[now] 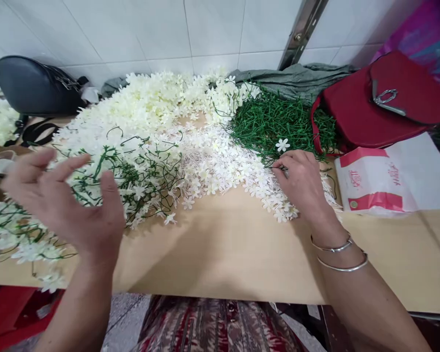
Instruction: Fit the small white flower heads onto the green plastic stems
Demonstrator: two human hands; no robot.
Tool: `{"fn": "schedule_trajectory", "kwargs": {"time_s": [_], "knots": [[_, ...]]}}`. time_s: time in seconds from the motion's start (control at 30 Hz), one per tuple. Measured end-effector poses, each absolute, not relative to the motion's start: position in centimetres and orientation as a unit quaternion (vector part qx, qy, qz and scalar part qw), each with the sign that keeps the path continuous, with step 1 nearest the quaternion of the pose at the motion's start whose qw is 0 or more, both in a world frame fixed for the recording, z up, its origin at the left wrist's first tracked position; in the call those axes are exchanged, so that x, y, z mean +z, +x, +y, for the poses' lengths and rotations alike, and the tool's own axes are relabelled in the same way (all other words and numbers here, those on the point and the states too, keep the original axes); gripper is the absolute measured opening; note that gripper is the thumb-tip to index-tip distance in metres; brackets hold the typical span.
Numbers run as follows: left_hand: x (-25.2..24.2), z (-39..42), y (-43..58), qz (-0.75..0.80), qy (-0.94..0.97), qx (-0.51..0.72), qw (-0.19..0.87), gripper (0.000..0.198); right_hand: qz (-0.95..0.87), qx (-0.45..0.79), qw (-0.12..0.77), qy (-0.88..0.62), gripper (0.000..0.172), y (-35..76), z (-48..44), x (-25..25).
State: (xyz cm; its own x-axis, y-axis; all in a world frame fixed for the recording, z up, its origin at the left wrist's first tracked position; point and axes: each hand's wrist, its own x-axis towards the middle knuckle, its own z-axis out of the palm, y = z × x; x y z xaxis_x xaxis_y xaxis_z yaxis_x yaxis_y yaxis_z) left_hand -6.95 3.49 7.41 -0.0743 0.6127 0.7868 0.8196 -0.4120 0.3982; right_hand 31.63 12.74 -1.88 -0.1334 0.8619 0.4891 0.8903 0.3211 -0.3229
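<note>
My left hand (64, 203) hovers open, palm up and fingers spread, over a heap of green stems with white flowers on them (139, 176). My right hand (300, 183) rests on the loose white flower heads (223, 164), its fingers pinched on a thin green stem. Just above its fingertips a single white flower (282, 144) lies at the edge of the pile of bare green stems (275, 120). Two metal bangles (339, 256) circle my right wrist.
The wooden table (220, 254) carries a large mound of cream flowers (157, 100) at the back. A black bag (36, 85) sits far left, a red handbag (385, 102) far right, a white and red plastic bag (385, 178) beside it. Grey cloth (297, 78) lies against the tiled wall.
</note>
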Motion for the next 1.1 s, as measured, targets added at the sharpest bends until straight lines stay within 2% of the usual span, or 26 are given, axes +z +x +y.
{"fn": "schedule_trajectory", "kwargs": {"time_s": [0.07, 0.1, 0.2, 0.37, 0.47, 0.57, 0.7, 0.83, 0.97, 1.1], "knots": [[6.4, 2.9, -4.6, -0.514, -0.692, -0.461, 0.208, 0.045, -0.750, -0.014, 0.314, -0.583, 0.013, 31.4, 12.6, -1.9], [5.8, 2.6, -3.2, -0.501, -0.711, -0.450, 0.202, 0.039, -0.747, -0.010, 0.324, -0.580, 0.013, 31.3, 12.5, -1.8], [4.1, 1.9, 0.7, -0.486, -0.775, -0.387, 0.113, 0.025, -0.724, -0.015, 0.379, -0.576, 0.012, 31.2, 12.4, -1.3], [2.4, 1.2, 4.6, -0.463, -0.819, -0.322, -0.105, 0.017, -0.675, -0.045, 0.455, -0.579, 0.020, 31.0, 11.7, -0.1], [2.3, 1.0, 5.4, -0.462, -0.798, -0.336, -0.192, 0.018, -0.697, -0.022, 0.483, -0.529, 0.018, 30.0, 10.6, 0.8], [2.4, 0.7, 5.3, -0.500, -0.707, -0.377, -0.329, 0.024, -0.767, 0.028, 0.482, -0.422, 0.011, 28.0, 8.6, 1.5], [2.4, 0.5, 4.6, -0.518, -0.525, -0.442, -0.510, 0.038, -0.874, 0.085, 0.372, -0.301, 0.016, 25.3, 5.3, 1.3], [2.0, 1.0, 3.8, -0.497, -0.488, -0.477, -0.536, 0.035, -0.874, 0.067, 0.352, -0.327, 0.020, 24.1, 2.7, 0.1], [1.9, 2.0, 3.1, -0.468, -0.501, -0.468, -0.558, 0.030, -0.817, 0.087, 0.397, -0.409, 0.030, 23.8, 0.4, -1.3], [1.6, 3.1, 2.9, -0.416, -0.486, -0.464, -0.613, 0.036, -0.757, 0.115, 0.437, -0.471, 0.034, 23.1, -1.7, -2.0]]}}
